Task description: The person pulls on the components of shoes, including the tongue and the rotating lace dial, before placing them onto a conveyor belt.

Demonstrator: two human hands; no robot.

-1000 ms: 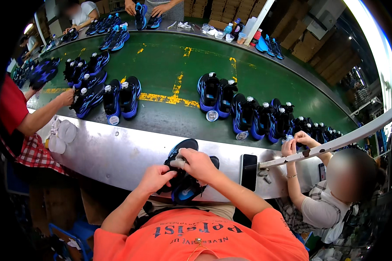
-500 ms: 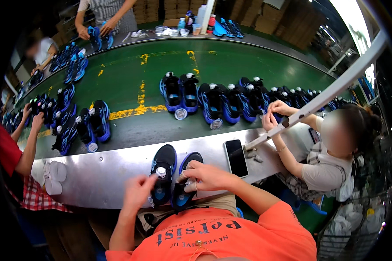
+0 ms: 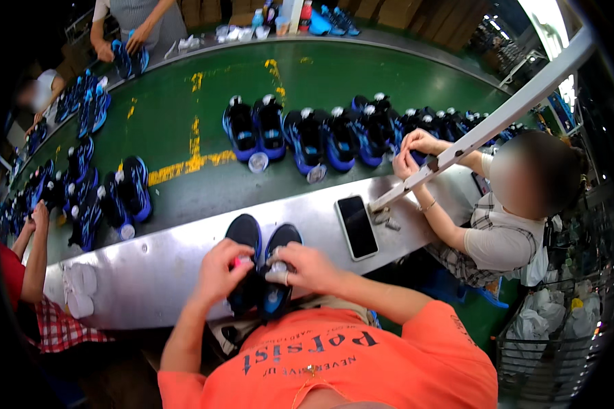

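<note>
Two black-and-blue sneakers stand side by side on the metal ledge in front of me, toes pointing away: the left sneaker (image 3: 244,232) and the right sneaker (image 3: 284,236). My left hand (image 3: 220,271) is closed at the left sneaker's tongue, with a small bright pink piece (image 3: 241,262) between thumb and fingers. Over the right sneaker, my right hand (image 3: 308,270) pinches at a clear, whitish round knob (image 3: 278,267) on its tongue. Pale covers sit on some of the right hand's fingertips. My fingers partly hide both knobs.
A phone (image 3: 357,228) lies right of the sneakers, beside small grey pieces (image 3: 391,223) and a white slanted post (image 3: 450,153). More sneakers (image 3: 305,136) line the green conveyor (image 3: 177,102). A co-worker (image 3: 501,218) sits right, another's arm (image 3: 35,255) shows left, near white rolls (image 3: 80,290).
My left hand has moved in from beside the left sneaker and closed at its knob, where pink now shows. My right fingers have closed at the right sneaker's tongue. The whole view has shifted.
</note>
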